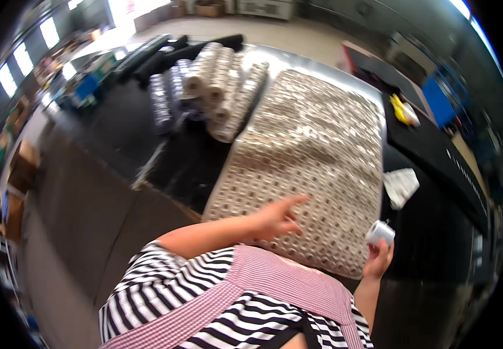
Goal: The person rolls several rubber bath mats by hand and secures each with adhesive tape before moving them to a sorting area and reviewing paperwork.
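Note:
A large beige sheet (315,157) with rows of round dimples lies on the table in front of me, its far part shiny and rippled. Over its near part hovers my left hand (277,220), fingers spread and holding nothing; whether it touches the sheet I cannot tell. At the sheet's near right corner, my right hand (379,256) grips a small white roll (379,232), possibly tape. Just beyond that roll, a crumpled white cloth or paper (401,187) rests on the dark tabletop.
Several rolled patterned sheets (222,87) are piled at the far left of the table, with black rolls (173,58) behind them. A yellow object (401,109) lies at the far right, near black material (438,157). Cardboard boxes (23,166) stand along the left side.

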Tool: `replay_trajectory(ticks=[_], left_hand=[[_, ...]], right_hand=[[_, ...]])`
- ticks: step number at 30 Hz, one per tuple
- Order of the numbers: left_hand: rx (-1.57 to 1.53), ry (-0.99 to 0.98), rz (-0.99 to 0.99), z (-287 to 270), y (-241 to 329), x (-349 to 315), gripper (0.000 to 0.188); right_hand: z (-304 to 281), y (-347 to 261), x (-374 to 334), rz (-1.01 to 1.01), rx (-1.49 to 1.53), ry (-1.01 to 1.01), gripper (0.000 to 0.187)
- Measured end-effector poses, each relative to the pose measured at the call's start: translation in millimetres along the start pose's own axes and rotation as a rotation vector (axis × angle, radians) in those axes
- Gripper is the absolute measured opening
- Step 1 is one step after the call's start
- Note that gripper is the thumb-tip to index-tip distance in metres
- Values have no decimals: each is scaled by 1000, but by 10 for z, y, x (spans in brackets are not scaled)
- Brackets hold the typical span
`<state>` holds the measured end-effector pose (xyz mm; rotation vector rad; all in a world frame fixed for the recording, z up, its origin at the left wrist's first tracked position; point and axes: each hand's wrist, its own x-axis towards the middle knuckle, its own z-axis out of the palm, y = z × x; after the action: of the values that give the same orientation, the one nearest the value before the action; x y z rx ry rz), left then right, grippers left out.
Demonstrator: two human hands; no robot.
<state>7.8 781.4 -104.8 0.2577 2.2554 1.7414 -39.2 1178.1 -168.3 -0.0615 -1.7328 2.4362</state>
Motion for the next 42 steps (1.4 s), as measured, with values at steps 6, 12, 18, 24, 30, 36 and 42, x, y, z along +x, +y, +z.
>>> replay_trajectory(ticks=[6, 12, 18, 24, 30, 36, 42], left_hand=[[811, 671, 42, -414, -722, -357, 61], [653, 707, -298, -561, -985, -504, 80], [659, 787, -188, -551, -904, -672, 56], [663, 753, -151, -564, -842, -687, 49], [841, 692, -166, -482, -873, -685, 52], [915, 657, -213, -456, -965, -677, 55], [1100, 644, -177, -398, -1099, -612, 52]], right_hand=[[-1582, -181, 318, -88, -1150, 684, 73], [-2007, 264, 461, -183, -1332, 606, 84], [-1543, 239, 238, -410, -1405, 450, 89], [-359, 360, -285, -122, -1406, -24, 86], [-227, 261, -217, -252, -1378, 81, 78], [-95, 94, -184, -222, -1384, 97, 74], [-103, 115, -207, -334, -1601, 31, 61]])
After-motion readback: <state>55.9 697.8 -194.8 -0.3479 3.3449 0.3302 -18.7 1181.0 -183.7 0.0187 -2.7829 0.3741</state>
